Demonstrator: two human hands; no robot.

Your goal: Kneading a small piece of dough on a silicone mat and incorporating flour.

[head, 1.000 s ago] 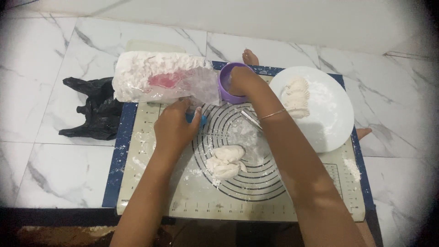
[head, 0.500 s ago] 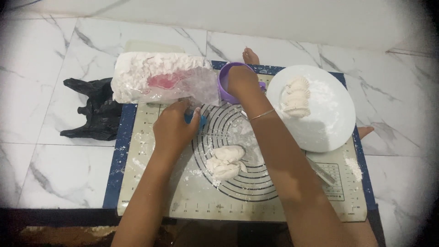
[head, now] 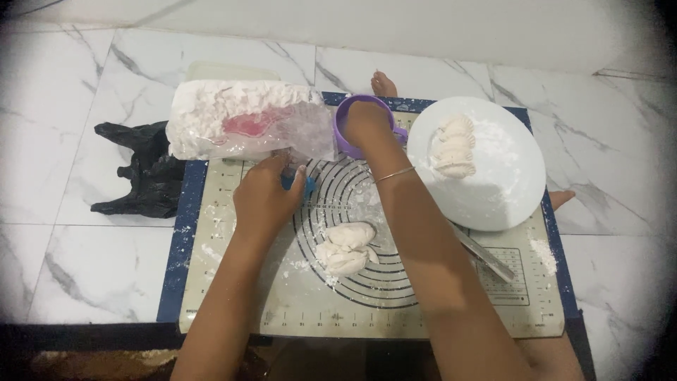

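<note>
— Our right hand (head: 363, 121) now sits deeper over the purple cup (head: 352, 127) than a second ago, when it only rested at the rim; we judge it dips in for something.

— And our left hand (head: 264, 197)? It has hardly moved: just below the cup and to its left, fingers curled shut around a small blue thing (head: 296, 182).

— What is that thing?

— Hard to say, perhaps a cutter; the hand covers most of it. We cannot tell how the right fingers lie, as they are hidden inside the cup. The dough pieces (head: 345, 247) lie below the cup on the mat (head: 282, 303), untouched.
</note>
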